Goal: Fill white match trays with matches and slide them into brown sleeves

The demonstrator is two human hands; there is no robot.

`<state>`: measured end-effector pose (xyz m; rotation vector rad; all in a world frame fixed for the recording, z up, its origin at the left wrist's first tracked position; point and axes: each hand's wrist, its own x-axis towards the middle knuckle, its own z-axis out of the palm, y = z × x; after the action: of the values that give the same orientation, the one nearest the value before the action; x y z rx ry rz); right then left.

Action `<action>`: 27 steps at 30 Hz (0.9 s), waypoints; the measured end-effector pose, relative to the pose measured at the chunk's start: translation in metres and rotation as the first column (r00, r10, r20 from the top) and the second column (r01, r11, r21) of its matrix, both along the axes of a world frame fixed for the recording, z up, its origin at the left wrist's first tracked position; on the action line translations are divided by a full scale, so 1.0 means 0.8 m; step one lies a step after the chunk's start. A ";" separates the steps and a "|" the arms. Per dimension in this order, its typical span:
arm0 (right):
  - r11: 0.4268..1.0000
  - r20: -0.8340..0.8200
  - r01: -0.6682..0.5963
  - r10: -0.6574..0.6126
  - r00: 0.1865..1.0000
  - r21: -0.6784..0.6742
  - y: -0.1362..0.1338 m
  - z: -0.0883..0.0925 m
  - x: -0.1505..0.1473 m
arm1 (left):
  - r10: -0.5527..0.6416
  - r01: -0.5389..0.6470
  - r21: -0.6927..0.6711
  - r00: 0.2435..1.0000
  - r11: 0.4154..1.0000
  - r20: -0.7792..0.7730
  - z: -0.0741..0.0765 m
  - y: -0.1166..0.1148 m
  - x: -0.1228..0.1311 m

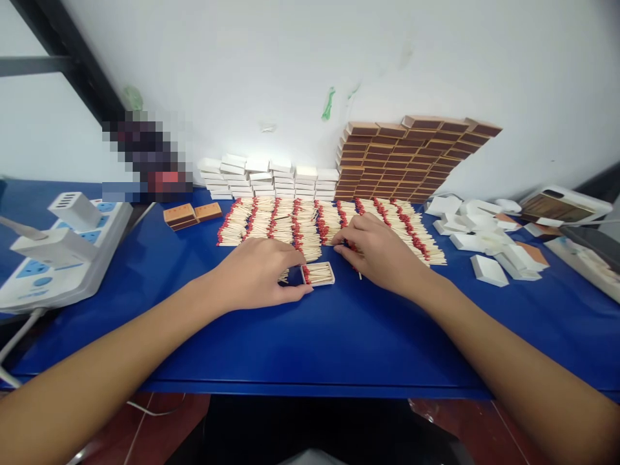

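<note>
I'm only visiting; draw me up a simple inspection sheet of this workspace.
Surface: blue tabletop, partly covered.
Job's things: loose matches laid in rows; small open tray holding matches.
Clutter: jumbled white boxes at right; power strip at left.
Hands: left hand around the tray's left end; right hand at the matches; grip unclear for both.
Cables: white cable by the power strip.
Surroundings: pale wall; brown matchboxes and white stacks before it.

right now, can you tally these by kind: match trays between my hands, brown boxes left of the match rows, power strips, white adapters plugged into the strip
Match tray: 1
Brown boxes: 2
Power strip: 1
White adapters: 2
Total: 6
</note>
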<state>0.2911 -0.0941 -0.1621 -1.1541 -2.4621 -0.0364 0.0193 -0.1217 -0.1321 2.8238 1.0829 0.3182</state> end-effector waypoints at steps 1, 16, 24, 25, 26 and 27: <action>1.000 0.000 0.000 0.000 1.000 0.004 0.000 0.000 -0.001 | -0.002 0.002 0.000 1.000 1.000 -0.001 0.000 0.000 0.000; 0.999 -0.016 -0.037 0.038 0.999 0.018 0.006 -0.001 -0.004 | -0.017 0.017 -0.004 1.000 1.000 0.006 -0.003 0.001 0.000; 0.999 -0.002 -0.024 0.024 1.000 -0.028 0.003 0.002 -0.005 | -0.002 0.002 -0.018 1.000 1.000 -0.008 -0.001 0.002 0.000; 0.999 -0.012 -0.029 0.029 1.000 -0.030 0.001 0.003 -0.006 | 0.000 0.000 -0.017 1.000 1.000 -0.007 -0.001 0.002 0.000; 0.999 -0.026 -0.034 0.033 0.999 -0.030 0.000 0.005 -0.006 | 0.000 0.000 -0.016 1.000 1.000 -0.006 -0.002 0.003 0.000; 0.999 -0.042 -0.040 0.039 0.998 -0.025 -0.001 0.006 -0.007 | 0.000 0.000 -0.016 1.000 1.000 -0.004 -0.002 0.003 0.000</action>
<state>0.2857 -0.0952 -0.1575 -1.1056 -2.4545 0.0313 0.0195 -0.1196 -0.1338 2.8120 1.0810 0.3028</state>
